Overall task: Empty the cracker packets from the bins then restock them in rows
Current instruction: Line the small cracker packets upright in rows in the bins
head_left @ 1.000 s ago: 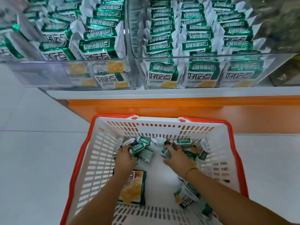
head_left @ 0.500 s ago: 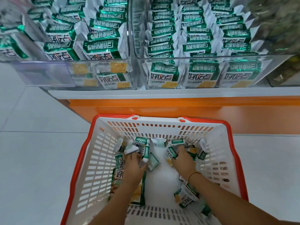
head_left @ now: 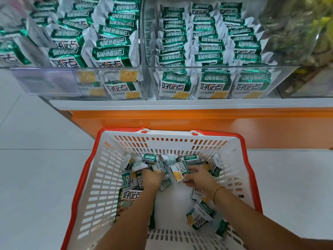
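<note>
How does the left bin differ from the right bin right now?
The right bin holds three straight rows of upright cracker packets; the left bin's rows lean and sit unevenly. Behind the right bin's front wall three packets stand face-on; behind the left bin's, packets lie flat, stacked. Both bins are clear and hold the same green-and-white packets.

Left hand (head_left: 153,177) fingers buried among packets (head_left: 159,168); grip unclear.

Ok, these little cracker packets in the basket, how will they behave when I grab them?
Probably light: the right hand pinches one packet without visible strain. Likely slippery, as the foil looks glossy. Sealed ends look floppy, yet the crackers inside could break if squeezed.
</note>
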Action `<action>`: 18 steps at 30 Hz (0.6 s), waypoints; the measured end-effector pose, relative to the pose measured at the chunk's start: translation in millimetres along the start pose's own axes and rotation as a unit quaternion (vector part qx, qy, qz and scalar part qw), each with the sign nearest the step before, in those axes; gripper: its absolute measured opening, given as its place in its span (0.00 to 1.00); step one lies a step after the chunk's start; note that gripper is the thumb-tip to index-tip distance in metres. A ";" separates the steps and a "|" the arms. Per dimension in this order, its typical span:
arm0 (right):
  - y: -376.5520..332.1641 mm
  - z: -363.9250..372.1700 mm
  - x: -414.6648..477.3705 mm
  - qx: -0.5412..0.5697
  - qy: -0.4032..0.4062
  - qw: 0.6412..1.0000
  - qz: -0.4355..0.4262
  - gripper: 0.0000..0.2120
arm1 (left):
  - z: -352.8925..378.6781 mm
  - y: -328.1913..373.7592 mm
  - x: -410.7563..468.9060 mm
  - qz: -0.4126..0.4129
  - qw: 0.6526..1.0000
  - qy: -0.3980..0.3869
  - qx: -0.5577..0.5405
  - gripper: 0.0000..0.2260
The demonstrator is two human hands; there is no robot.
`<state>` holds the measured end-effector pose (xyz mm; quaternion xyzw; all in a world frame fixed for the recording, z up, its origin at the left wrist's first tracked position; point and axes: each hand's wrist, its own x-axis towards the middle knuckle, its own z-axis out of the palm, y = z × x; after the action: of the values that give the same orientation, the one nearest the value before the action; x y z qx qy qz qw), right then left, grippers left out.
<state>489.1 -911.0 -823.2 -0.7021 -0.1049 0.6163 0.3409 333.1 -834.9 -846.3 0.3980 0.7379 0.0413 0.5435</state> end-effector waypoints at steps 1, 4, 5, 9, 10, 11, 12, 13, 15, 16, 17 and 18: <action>-3.2 0.1 -1.5 -0.002 -0.007 1.000 -0.006 0.20 | -2.1 1.8 -2.0 -0.009 1.000 -0.011 -0.010 0.15; -14.4 -0.1 -5.2 -0.006 -0.048 0.998 -0.027 0.19 | -7.6 1.5 -5.2 -0.025 0.996 -0.060 -0.054 0.10; -18.1 0.2 -7.3 -0.003 -0.062 0.998 -0.033 0.19 | -9.7 0.7 -6.9 -0.033 0.994 -0.075 -0.077 0.11; -36.8 0.4 -20.3 -0.003 -0.105 0.993 -0.058 0.16 | -19.5 4.7 -27.5 -0.049 0.971 -0.153 -0.179 0.05; -43.5 0.3 -26.3 -0.003 -0.115 0.991 -0.062 0.14 | -22.6 6.5 -34.3 -0.043 0.965 -0.168 -0.195 0.10; -50.4 -0.2 -32.8 -0.009 -0.126 0.990 -0.067 0.12 | -26.1 10.0 -42.8 -0.034 0.959 -0.185 -0.210 0.13; -57.5 -0.7 -39.9 -0.018 -0.137 0.988 -0.075 0.11 | -30.2 14.2 -52.2 -0.020 0.954 -0.201 -0.221 0.14; -64.5 -1.6 -46.2 -0.037 -0.147 0.985 -0.084 0.11 | -34.1 18.3 -60.4 -0.003 0.951 -0.209 -0.230 0.13; -78.9 -1.7 -58.6 -0.075 -0.160 0.978 -0.110 0.13 | -41.9 27.7 -78.3 0.038 0.943 -0.205 -0.258 0.10; -86.4 -0.8 -65.0 -0.084 -0.165 0.975 -0.124 0.14 | -45.6 32.4 -88.5 0.062 0.939 -0.202 -0.272 0.12; -93.5 0.4 -71.5 -0.092 -0.170 0.972 -0.137 0.15 | -49.0 36.0 -97.6 0.082 0.933 -0.200 -0.287 0.14; -100.9 2.5 -79.4 -0.101 -0.173 0.968 -0.152 0.15 | -53.1 40.0 -108.3 0.101 0.926 -0.201 -0.303 0.16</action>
<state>497.0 -879.9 -698.8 -0.5917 -0.3294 0.6554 0.3344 320.4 -856.4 -721.7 0.2870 0.5216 0.2370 0.7678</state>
